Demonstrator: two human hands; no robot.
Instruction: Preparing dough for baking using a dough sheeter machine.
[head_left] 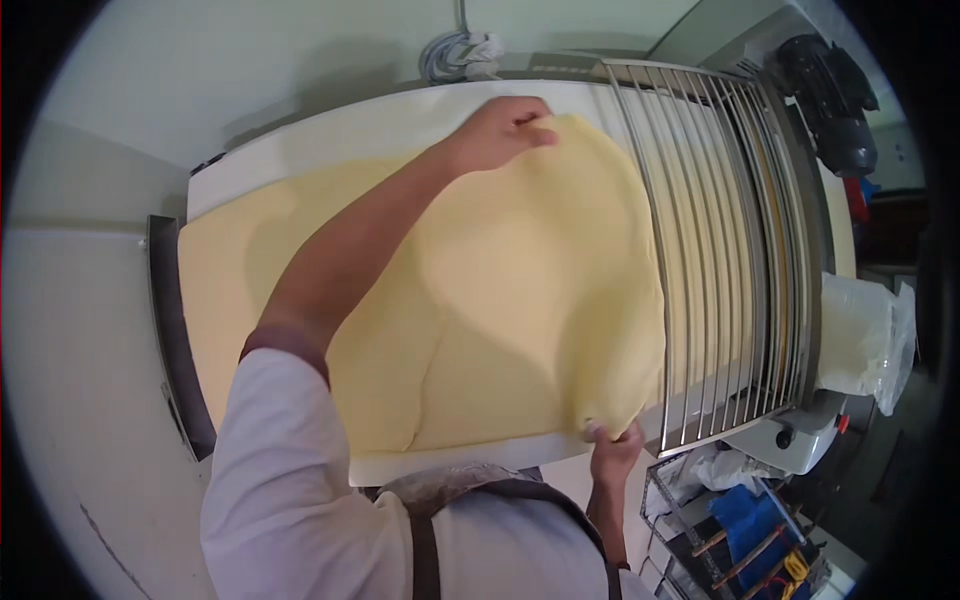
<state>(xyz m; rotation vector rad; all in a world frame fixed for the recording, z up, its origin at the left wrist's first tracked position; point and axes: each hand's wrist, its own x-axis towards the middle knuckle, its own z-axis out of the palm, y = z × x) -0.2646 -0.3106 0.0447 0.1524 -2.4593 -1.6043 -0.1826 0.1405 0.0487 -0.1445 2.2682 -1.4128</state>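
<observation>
A wide sheet of pale yellow dough (250,380) covers most of a white work surface (390,120), with a fold or seam line across it. My left hand (500,135) pinches the dough's far edge near the top centre, fingers closed on it. At the near right corner my right hand (613,445) grips the dough's edge, which is lifted and curved there. My left arm reaches diagonally across the sheet.
Right of the dough is a metal bar grill (680,250) on a machine with a dark motor (825,110). A plastic-wrapped block (860,340) sits beyond. A wire rack (740,530) holds blue items, lower right. A coiled cable (440,60) hangs on the wall.
</observation>
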